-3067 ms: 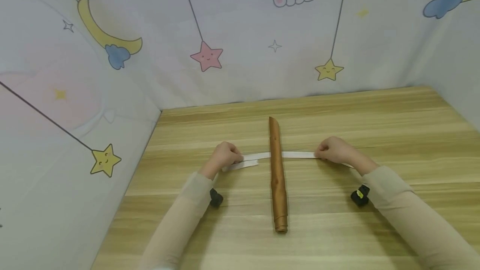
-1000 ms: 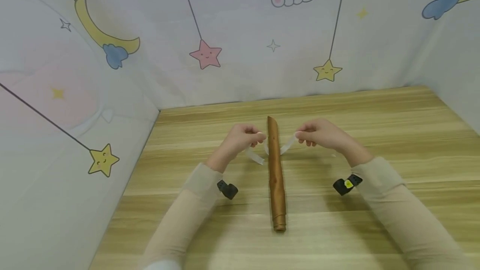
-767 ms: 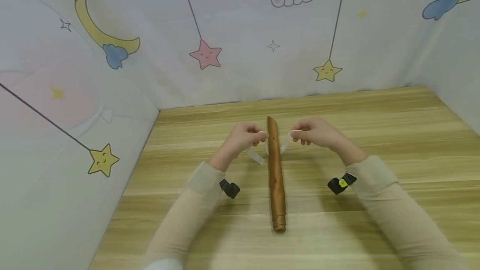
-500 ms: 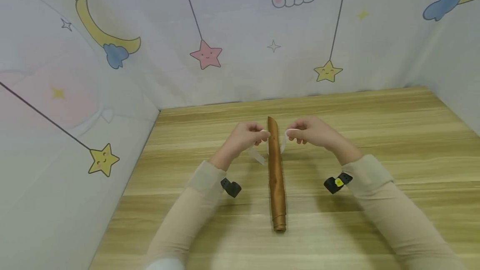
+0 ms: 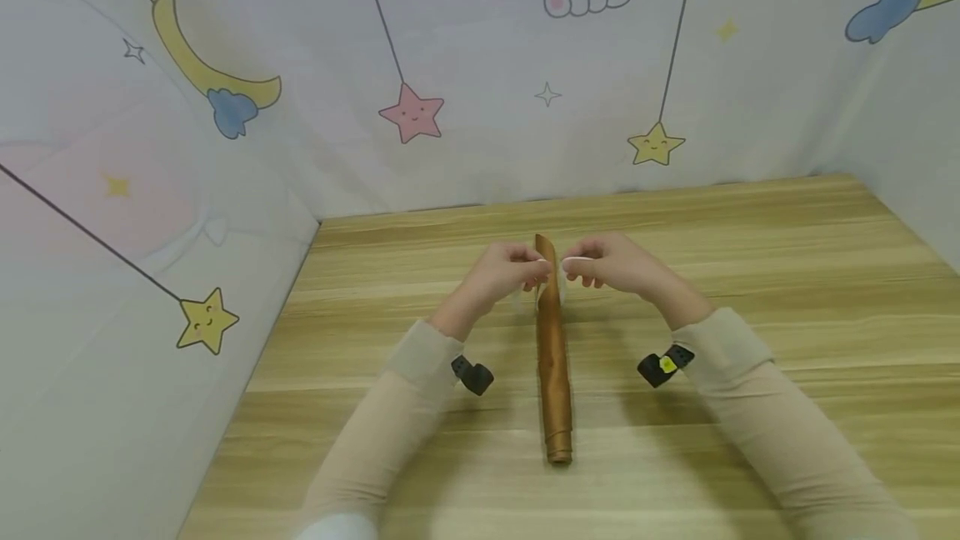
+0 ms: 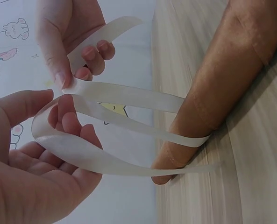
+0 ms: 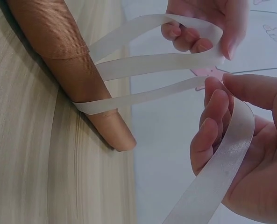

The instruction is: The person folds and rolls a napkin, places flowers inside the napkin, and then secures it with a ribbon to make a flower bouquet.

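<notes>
A long roll of shiny brown cloth [image 5: 555, 382] lies on the table, pointing away from me. A white ribbon [image 6: 133, 98] passes around the roll near its far end and rises on both sides. My left hand [image 5: 504, 275] pinches one side of the ribbon between thumb and fingertips, just left of the roll. On the other side, my right hand [image 5: 618, 265] pinches the ribbon too. In the right wrist view the ribbon's tail [image 7: 217, 172] hangs across the right palm. The fingertips of both hands are close together above the roll, with a small gap between.
The wood-grain table [image 5: 750, 257] extends to both sides and behind the roll. A pale cloth backdrop [image 5: 480, 148] with stars and moons hangs at the back and sides. Black wrist cameras [image 5: 474, 375] sit under both wrists.
Both hands have lifted the ribbon, which lay flat beneath the roll, and have come together over it. In the last half second the gap between the hands has narrowed. The roll stays in place.
</notes>
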Tool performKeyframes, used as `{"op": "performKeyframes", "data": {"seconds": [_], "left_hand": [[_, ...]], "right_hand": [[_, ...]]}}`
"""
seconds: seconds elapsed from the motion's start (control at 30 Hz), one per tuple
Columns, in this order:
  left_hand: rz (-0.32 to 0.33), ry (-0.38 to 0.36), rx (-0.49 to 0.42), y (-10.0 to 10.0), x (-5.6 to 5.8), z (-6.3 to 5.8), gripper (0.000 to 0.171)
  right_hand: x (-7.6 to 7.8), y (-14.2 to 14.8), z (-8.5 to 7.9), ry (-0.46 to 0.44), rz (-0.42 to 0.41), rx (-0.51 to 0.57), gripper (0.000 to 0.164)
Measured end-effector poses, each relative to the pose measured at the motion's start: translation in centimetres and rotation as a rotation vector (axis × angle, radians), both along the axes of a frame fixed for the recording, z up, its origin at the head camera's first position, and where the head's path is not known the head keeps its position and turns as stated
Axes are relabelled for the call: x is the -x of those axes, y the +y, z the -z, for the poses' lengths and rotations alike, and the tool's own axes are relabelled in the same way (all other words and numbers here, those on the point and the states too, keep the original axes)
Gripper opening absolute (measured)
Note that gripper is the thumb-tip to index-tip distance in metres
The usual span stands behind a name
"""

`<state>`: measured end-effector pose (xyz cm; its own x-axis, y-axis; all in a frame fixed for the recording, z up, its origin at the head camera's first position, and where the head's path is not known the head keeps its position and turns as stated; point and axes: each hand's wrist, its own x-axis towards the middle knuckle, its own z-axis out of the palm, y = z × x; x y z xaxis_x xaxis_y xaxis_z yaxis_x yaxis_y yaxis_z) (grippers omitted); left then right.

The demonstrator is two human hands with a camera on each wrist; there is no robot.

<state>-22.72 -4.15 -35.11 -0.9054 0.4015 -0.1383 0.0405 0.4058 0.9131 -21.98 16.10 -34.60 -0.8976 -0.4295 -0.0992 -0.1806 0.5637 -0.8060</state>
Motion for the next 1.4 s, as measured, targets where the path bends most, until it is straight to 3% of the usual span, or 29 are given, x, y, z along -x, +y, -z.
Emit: {"op": "performKeyframes", "data": {"seconds": [0.4,0.7,1.0,1.23,1.4], "left_hand": [[0.041,0.032,-0.014,0.4,-0.2,0.3,0.016],[0.015,-0.011,-0.020,0.7,-0.3,0.6,0.015],[-0.009,-0.005,-0.043,0.9,-0.1,1.0,0.015],[-0.017,-0.055,-0.136,0.9,-0.1,1.1,0.019],[-0.025,-0.084,-0.168,0.8,0.0,1.1,0.022]], "right_hand": [[-0.1,-0.5,-0.2,0.007,0.014,-0.005,0.028],[0.1,-0.9,0.0,-0.003,0.012,0.020,0.028],[0.0,-0.8,0.0,0.017,-0.022,0.022,0.030],[-0.2,-0.6,0.5,0.047,-0.096,0.070,0.026],[-0.1,-0.8,1.2,0.097,-0.074,0.063,0.025]]}}
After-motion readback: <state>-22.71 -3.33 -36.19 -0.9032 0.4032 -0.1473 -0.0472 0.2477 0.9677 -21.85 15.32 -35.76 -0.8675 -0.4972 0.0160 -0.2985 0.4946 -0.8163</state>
